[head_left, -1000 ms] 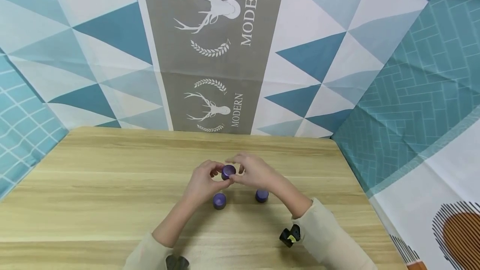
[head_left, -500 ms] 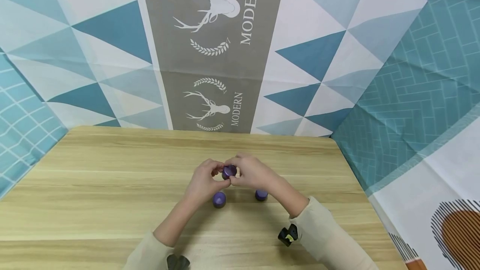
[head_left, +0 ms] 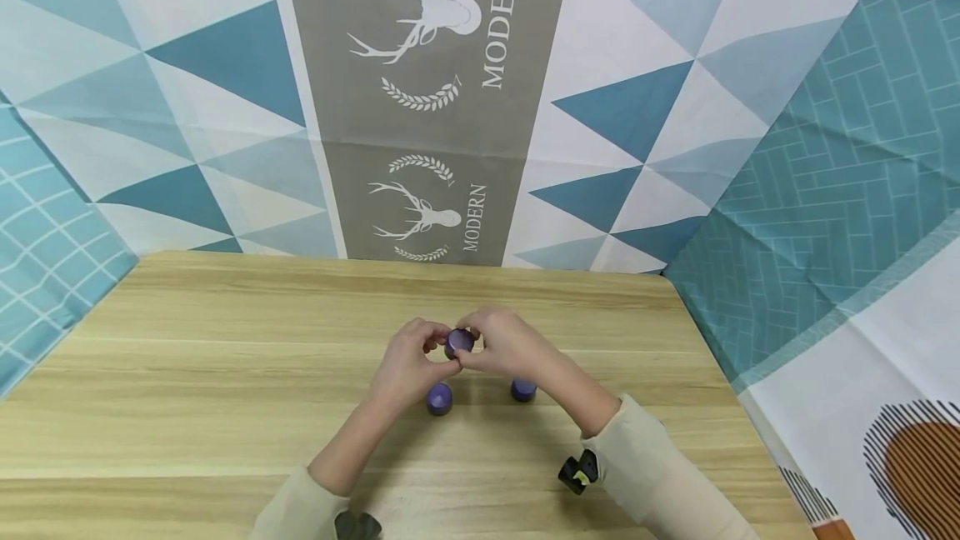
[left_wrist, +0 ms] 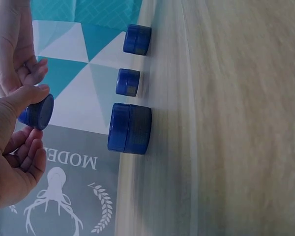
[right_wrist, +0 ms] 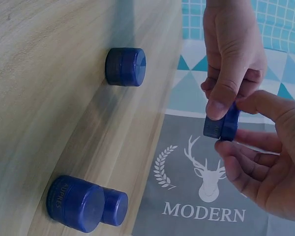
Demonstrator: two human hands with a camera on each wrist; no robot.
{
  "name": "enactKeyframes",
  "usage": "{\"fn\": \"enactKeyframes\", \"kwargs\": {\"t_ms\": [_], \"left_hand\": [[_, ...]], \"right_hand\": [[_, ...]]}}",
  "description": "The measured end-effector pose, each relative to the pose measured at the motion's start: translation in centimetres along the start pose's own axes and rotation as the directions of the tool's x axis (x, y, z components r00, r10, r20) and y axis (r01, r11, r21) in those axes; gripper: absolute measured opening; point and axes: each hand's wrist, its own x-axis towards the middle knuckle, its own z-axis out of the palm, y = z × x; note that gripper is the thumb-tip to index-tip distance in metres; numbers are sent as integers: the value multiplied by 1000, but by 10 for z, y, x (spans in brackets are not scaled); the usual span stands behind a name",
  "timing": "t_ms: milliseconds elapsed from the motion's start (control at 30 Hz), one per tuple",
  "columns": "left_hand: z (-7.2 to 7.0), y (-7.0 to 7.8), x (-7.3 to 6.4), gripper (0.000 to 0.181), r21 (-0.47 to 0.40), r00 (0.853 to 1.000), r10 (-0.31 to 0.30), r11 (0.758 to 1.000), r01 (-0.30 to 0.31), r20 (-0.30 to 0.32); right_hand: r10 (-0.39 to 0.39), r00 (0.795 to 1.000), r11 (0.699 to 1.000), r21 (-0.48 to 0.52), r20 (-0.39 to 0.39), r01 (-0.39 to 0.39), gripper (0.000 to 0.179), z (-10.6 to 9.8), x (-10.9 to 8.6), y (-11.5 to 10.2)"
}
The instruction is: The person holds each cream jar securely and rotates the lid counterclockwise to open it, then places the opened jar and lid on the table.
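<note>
1. Raised off the wooden tabletop [head_left: 187,407], the small jar [head_left: 460,342] sits between both hands, pinched by the left hand [head_left: 411,363] and the right hand's [head_left: 510,345] grip.
2. Lid-handling seems in hand, though fingers partly hide it; the next move likely calls for steady counter-hold.
3. Three more jars [left_wrist: 129,129] stand below; patterned cloth [head_left: 630,115] hangs behind.

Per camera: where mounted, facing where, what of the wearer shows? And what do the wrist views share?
Head: worn on the head, facing forward and down at the table; left hand, right hand, forearms and sleeves show.
Left wrist: worn there, looking across the table to the backdrop; both hands show.
Right wrist: worn there, looking across from the other side; both hands show.
Shared by wrist views: held jar, three jars on the table.
</note>
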Motion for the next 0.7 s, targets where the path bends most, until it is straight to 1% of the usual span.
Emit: {"fn": "enactKeyframes", "kwargs": {"t_ms": [67,133,200,267,367,433,500,567,700], "left_hand": [[1,0,-1,30,2,1000,5,1000,-5,-5],[1,0,-1,30,5,1000,6,1000,-6,-11],[1,0,-1,30,4,1000,9,1000,-9,-16],[1,0,-1,30,5,1000,14,1000,-14,-22],[-1,0,0,31,9,1000,8,1000,-8,-17],[-1,0,-1,32,5,1000,-4,1000,4,-9],[-2,0,-2,32,-1,1000,-16,1000,16,0],[-2,-1,-2,31,-6,1000,-21,1000,21,2],[-1,-1,-2,31,-8,1000,-7,1000,7,-7]], "right_hand": [[-33,999,999,-5,17,33,32,0,-1,0],[-34,999,999,6,36,34,39,0,-2,0],[-7,999,999,38,47,5,45,0,-4,0],[27,999,997,75,43,-30,46,-1,-5,0],[78,997,990,117,17,-80,41,-1,-5,-1],[88,996,989,121,-8,-87,37,0,-5,0],[81,996,990,114,-25,-77,34,2,-3,0],[51,998,994,99,-31,-48,32,4,-2,1],[-22,1000,998,65,-4,23,34,4,-2,1]]}}
